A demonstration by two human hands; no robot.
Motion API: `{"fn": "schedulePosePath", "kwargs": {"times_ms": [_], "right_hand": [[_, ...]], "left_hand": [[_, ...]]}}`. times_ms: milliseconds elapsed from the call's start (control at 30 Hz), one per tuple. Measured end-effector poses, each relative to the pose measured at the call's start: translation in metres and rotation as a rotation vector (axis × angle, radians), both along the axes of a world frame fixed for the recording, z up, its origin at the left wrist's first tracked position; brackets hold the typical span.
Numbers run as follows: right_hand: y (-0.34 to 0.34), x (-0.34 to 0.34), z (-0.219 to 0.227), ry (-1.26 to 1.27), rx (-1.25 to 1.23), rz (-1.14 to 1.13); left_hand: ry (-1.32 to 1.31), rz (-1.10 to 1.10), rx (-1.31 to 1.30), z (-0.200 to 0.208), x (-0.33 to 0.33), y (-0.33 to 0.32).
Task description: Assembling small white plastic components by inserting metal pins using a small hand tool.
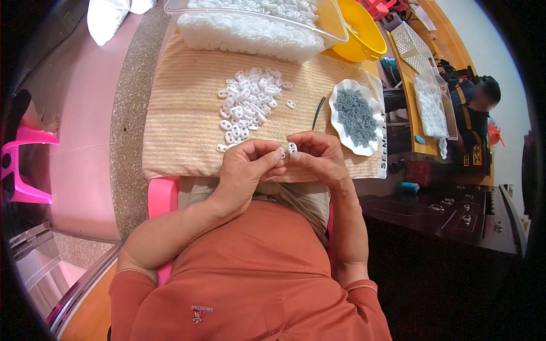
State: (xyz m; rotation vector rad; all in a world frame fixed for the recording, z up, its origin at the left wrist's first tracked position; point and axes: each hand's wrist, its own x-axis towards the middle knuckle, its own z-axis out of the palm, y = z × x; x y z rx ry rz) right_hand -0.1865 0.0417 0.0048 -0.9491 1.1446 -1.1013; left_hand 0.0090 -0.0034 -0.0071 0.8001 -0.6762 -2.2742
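Observation:
Close together over the near edge of the towel-covered table (182, 113), my two hands each pinch a small part. Between its thumb and fingers, my right hand (323, 159) holds a white oval plastic piece (292, 148) with holes in it. My left hand (245, 166) is closed on a tiny pale ring-like part (282, 152), too small to make out fully. Just beyond lies a loose pile of white two-holed oval pieces (250, 96). A white scalloped dish (372, 149) to the right holds many small grey parts (355, 116). A thin black stick (319, 112) lies beside the dish.
A see-through bin (335, 28) full of white pieces stands at the table's far edge, next to a yellow basin (364, 45). At right, a person (478, 102) sits by another table with a similar bin (446, 108). A pink stool (31, 162) stands at left.

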Motion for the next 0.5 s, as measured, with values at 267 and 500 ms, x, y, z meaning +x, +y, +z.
{"fn": "schedulePosePath", "kwargs": {"times_ms": [267,500], "right_hand": [[-0.0002,-0.001,-0.0004,-0.04,-0.022,0.009],[0.0004,-0.0017,-0.0046,-0.038,-0.027,0.03]], "left_hand": [[0.0,-0.001,-0.007,-0.0003,-0.0001,-0.0003],[-0.005,-0.016,-0.006,0.0003,-0.0007,-0.0001]]}}
